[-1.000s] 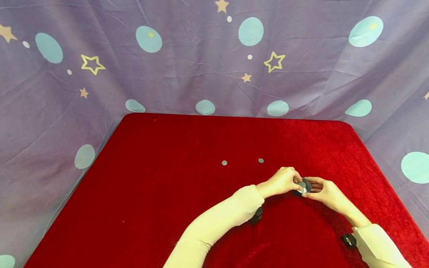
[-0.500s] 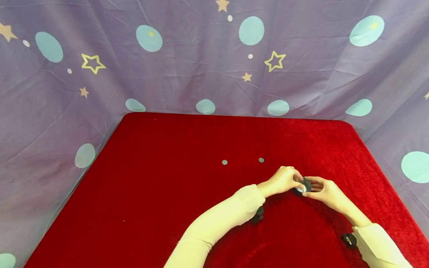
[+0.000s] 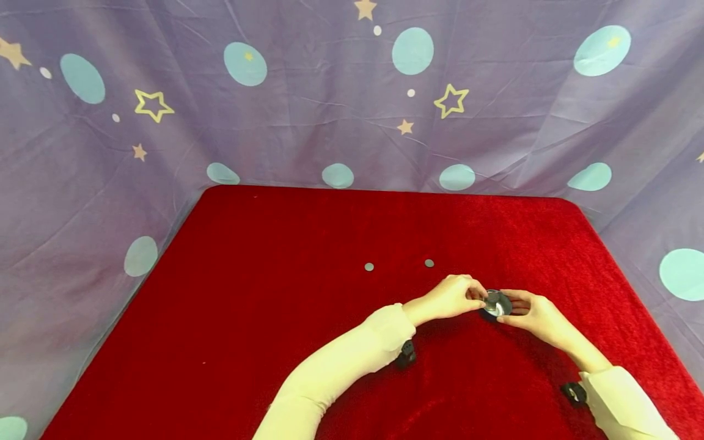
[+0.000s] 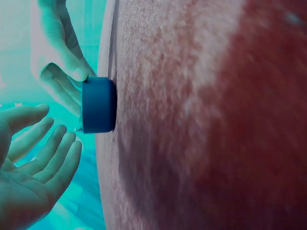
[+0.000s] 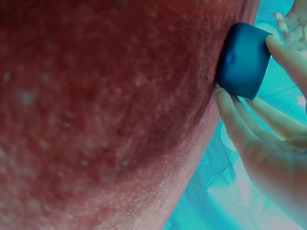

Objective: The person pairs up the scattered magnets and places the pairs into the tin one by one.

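Left wrist view: the dark container (image 4: 99, 105) is gripped by the right hand (image 4: 53, 45); if bumped by the relaxed, empty left hand (image 4: 36, 177), it could be tipped.

Table (image 3: 275, 318): centre and foreground of my head view. Curtain (image 3: 330, 110): behind the table, also along its left and right sides. Container (image 3: 497, 307): on the table, right of centre, between the 2 hands. Right hand (image 3: 536, 315): on the container's right, thumb and fingers touching it. Left hand (image 3: 453, 296): just beside the container, on its left; contact I cannot tell. Disc 1 (image 3: 369, 267): on the table, behind and left of the container. Disc 2 (image 3: 429, 263): right of disc 1, well apart from it, nearer the container.
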{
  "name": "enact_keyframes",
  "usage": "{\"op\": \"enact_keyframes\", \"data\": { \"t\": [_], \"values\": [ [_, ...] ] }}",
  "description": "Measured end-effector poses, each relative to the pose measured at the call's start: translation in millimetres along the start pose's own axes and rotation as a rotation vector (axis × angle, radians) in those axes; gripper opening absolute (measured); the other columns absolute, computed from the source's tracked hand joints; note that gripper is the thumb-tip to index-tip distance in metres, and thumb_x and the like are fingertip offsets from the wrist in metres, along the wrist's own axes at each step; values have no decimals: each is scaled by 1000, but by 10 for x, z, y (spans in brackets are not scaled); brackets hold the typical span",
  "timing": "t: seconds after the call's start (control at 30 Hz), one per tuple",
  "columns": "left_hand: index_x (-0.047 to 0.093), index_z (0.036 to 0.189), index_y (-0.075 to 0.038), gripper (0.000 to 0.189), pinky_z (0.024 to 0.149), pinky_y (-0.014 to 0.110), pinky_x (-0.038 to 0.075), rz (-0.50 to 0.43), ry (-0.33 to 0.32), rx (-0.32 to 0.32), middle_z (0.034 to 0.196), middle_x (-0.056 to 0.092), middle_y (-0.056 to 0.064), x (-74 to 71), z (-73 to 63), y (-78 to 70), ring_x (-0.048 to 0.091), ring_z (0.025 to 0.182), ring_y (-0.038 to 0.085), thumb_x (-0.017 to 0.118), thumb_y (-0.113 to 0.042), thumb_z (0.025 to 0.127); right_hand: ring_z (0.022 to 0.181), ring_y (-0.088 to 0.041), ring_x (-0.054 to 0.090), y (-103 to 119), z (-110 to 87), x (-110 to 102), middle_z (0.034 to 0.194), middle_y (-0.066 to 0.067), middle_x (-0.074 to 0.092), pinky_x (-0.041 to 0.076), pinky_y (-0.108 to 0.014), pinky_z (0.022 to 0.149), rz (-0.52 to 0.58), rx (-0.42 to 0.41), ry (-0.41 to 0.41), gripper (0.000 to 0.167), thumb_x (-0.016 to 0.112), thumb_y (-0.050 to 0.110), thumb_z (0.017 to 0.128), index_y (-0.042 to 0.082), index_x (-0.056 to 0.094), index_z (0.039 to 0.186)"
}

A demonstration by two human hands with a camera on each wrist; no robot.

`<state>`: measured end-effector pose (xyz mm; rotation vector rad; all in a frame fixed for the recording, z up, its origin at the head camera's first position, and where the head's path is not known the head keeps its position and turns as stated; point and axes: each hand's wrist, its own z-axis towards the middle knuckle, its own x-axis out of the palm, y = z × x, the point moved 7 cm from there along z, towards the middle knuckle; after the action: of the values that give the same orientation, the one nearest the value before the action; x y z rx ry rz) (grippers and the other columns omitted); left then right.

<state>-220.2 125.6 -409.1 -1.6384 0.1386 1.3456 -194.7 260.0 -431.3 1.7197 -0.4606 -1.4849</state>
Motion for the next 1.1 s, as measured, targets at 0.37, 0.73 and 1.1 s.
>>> {"op": "enact_keyframes", "data": {
  "t": [0.37,0.73,1.1],
  "values": [
    [66,100,-9,20,65,6,37,17,-36,5,86,59,-1,-214,-211,124,55,72,1,62,-19,83,83,-27,61,86,14,-34,101,-22,60,49,-21,66,-89,-15,-17,51,71,15,74,-12,52,112],
    [65,100,-8,21,67,11,39,22,-70,-47,90,60,2,-436,-456,355,57,78,11,60,-19,84,96,-33,54,314,60,-67,103,-17,59,42,-42,76,-293,-100,-177,44,72,20,73,-3,58,109],
    [63,102,-4,22,72,20,44,-24,-127,-86,95,57,7,-661,-702,639,57,87,17,60,-16,84,96,-30,55,569,264,31,104,-14,59,43,-45,76,-247,-191,-172,38,69,17,77,-2,59,107]
  ]
}}
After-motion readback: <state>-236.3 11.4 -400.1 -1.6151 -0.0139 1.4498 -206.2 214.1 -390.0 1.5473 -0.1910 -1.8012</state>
